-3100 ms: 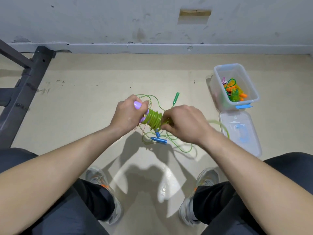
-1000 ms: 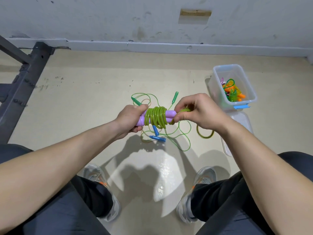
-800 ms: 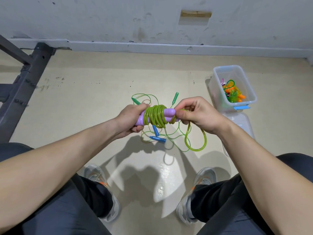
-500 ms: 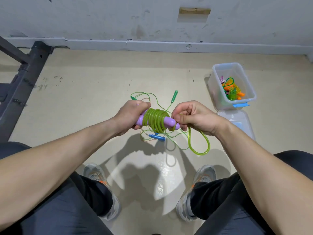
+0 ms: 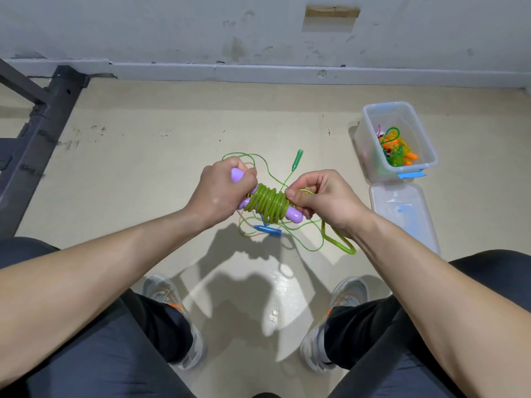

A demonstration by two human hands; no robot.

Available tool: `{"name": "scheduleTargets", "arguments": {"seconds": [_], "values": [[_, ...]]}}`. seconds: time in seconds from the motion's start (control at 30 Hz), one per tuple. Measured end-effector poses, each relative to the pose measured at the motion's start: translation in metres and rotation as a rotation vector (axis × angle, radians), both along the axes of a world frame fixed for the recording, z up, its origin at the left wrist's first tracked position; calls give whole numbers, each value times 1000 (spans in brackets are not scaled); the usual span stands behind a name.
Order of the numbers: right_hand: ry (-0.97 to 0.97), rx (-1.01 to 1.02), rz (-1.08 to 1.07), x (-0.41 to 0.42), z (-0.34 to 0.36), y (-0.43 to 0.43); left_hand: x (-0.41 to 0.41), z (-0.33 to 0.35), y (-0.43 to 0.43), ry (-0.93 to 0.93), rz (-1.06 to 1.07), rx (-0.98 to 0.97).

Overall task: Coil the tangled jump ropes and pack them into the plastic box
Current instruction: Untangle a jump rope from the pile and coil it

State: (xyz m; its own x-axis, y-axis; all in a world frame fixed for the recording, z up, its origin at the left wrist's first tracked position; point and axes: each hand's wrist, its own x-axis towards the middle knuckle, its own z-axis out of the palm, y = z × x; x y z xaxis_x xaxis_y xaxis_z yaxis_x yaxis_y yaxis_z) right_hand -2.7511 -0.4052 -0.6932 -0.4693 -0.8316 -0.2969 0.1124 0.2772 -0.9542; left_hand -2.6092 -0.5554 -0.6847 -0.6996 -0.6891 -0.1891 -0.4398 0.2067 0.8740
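A thick green jump rope (image 5: 269,203) is wound in tight turns around its two purple handles (image 5: 293,214). My left hand (image 5: 221,191) grips the handles at their left end. My right hand (image 5: 321,196) pinches the green cord at the right end of the coil, and a loose loop of the same cord (image 5: 340,244) hangs below it to the floor. Under my hands lies a tangle of thin green rope (image 5: 304,242) with a green handle (image 5: 297,160) and a blue handle (image 5: 268,230). The clear plastic box (image 5: 422,145) stands open at right with coiled ropes inside.
The box's clear lid (image 5: 402,214) with blue latches lies flat on the floor just in front of the box. A dark metal frame (image 5: 37,133) runs along the left. The wall's baseboard (image 5: 258,73) crosses the back. My knees and shoes (image 5: 172,317) are at the bottom.
My right hand has kept winding the green cord around the purple handles, circling from above the coil to its right end. The loose loop below has shifted. My left hand tilted the handles.
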Motion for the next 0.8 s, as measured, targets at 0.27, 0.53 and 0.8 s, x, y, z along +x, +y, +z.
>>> {"name": "scheduleTargets", "arguments": {"seconds": [0.27, 0.53, 0.8], "values": [[74, 286, 142, -1, 10, -3, 3, -10, -8, -40, -181, -350], [-497, 404, 297, -1, 20, -6, 8, -15, -18, 65, -388, -770], [-561, 37, 410, -2, 17, -3, 10, 3, -21, 72, -257, -406]]}}
